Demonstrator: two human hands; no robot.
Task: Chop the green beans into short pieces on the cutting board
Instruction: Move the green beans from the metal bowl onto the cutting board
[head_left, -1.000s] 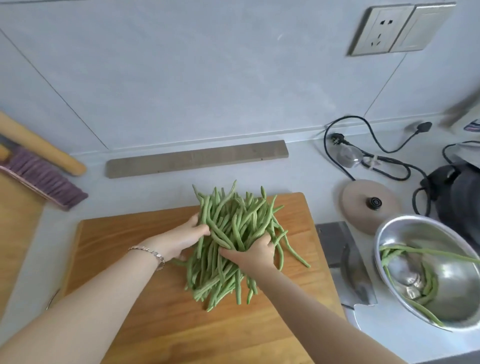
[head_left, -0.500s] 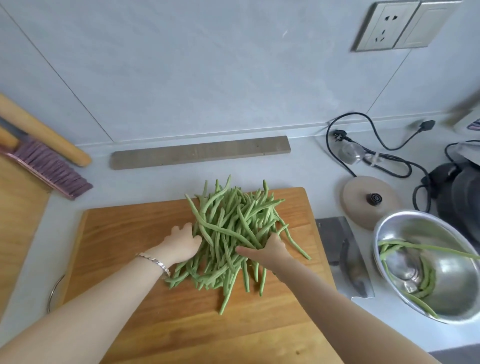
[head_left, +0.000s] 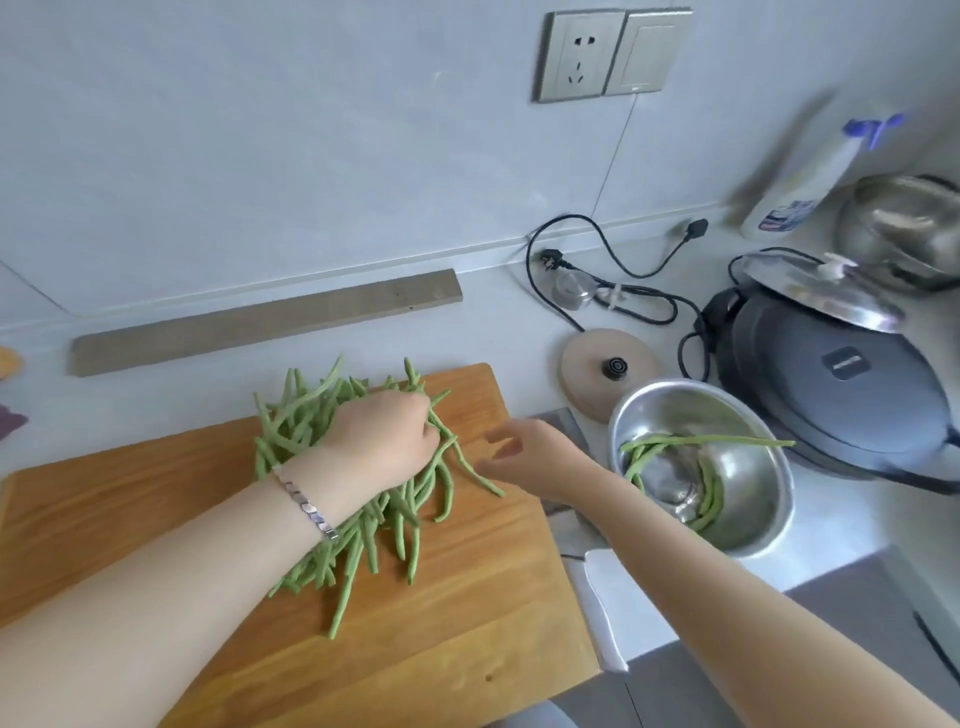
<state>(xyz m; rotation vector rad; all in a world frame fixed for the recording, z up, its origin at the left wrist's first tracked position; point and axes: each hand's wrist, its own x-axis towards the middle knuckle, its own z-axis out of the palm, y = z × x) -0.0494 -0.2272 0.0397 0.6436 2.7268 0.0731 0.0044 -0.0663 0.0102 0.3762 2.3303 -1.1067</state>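
We count one rectangular wooden cutting board (head_left: 467, 623), one heap of slim green beans (head_left: 311, 415) too tangled to number, and two bare hands, left hand (head_left: 384, 441) and right hand (head_left: 524, 457). There is one round steel bowl (head_left: 763, 493) with roughly four long green pods (head_left: 701, 440), one silver link bracelet (head_left: 306, 506), two grey wall plates (head_left: 579, 54), one beige round disc (head_left: 587, 364), one grey flat strip (head_left: 265, 322) and two black plugs (head_left: 548, 258).

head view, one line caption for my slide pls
Left hand grips the green beans on the cutting board; right hand open between them and a steel bowl.
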